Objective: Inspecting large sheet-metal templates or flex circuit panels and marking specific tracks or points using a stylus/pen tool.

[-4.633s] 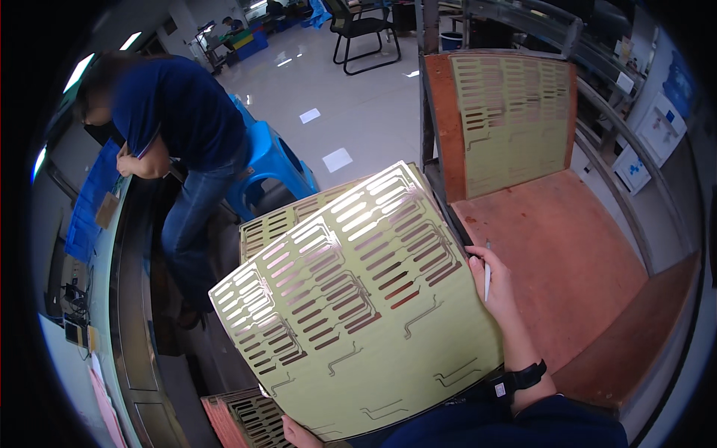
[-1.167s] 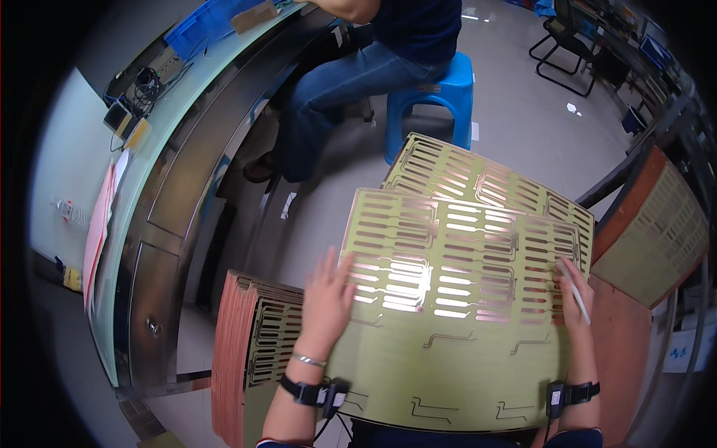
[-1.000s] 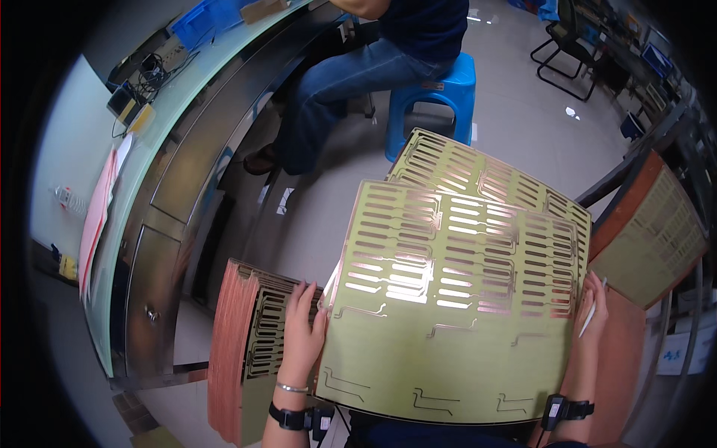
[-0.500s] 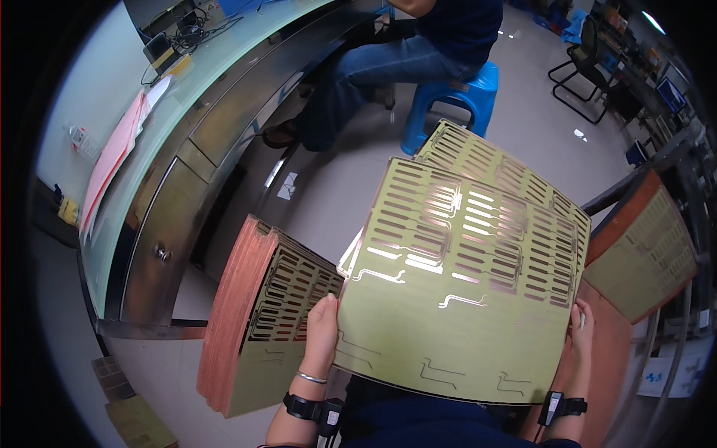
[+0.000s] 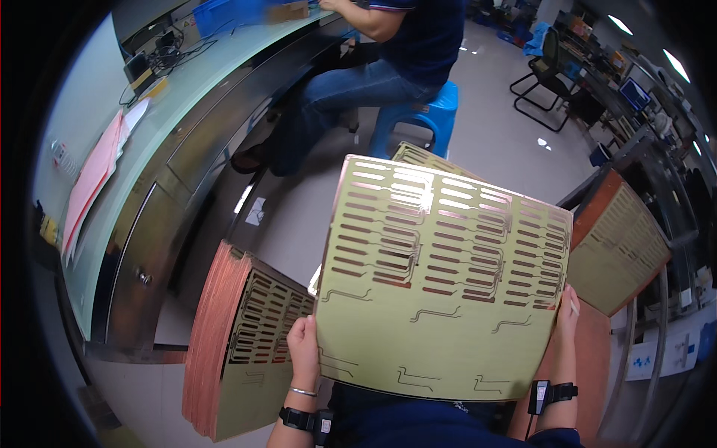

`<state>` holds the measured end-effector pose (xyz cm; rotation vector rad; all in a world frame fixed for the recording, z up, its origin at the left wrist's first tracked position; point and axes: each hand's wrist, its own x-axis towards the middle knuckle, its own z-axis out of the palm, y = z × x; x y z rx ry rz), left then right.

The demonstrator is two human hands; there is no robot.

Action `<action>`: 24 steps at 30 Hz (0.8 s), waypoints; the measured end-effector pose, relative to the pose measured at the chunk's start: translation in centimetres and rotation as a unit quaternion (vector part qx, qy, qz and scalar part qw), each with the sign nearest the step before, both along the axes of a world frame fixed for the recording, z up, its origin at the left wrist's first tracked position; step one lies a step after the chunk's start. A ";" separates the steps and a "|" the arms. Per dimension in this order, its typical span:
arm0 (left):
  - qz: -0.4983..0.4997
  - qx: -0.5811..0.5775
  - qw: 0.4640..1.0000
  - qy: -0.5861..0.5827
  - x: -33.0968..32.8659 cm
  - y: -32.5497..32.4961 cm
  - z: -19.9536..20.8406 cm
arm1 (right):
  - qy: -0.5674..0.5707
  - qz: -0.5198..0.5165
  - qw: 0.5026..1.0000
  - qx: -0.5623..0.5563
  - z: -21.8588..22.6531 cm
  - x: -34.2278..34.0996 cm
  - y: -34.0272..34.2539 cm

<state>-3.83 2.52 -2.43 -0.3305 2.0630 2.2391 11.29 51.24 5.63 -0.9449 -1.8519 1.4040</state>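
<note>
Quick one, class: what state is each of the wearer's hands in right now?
Left hand: closed, holding the left edge of the green patterned panel.
Right hand: closed on that panel's right edge, partly hidden behind it.

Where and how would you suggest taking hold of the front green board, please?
Probably by both side edges of the green board, near or below the middle, coming from left and right together: it is broad and flat, so a one-sided hold might tip it. The left hand and right hand hold it there.
</note>
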 end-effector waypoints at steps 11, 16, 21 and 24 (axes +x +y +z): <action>-0.013 -0.032 0.999 0.007 -2.4 -0.9 1.8 | 0.044 0.005 0.998 -0.046 3.0 -0.8 -1.4; -0.045 -0.066 0.995 0.066 -6.5 -1.0 5.8 | 0.059 -0.007 0.997 -0.047 3.8 -1.3 -2.2; -0.156 -0.006 0.988 -0.001 -9.9 1.8 8.8 | 0.085 -0.010 0.995 -0.056 4.4 -0.9 -2.6; -0.257 -0.009 0.959 -0.122 -11.9 2.1 9.4 | 0.099 -0.015 0.993 -0.060 4.0 -1.0 -2.4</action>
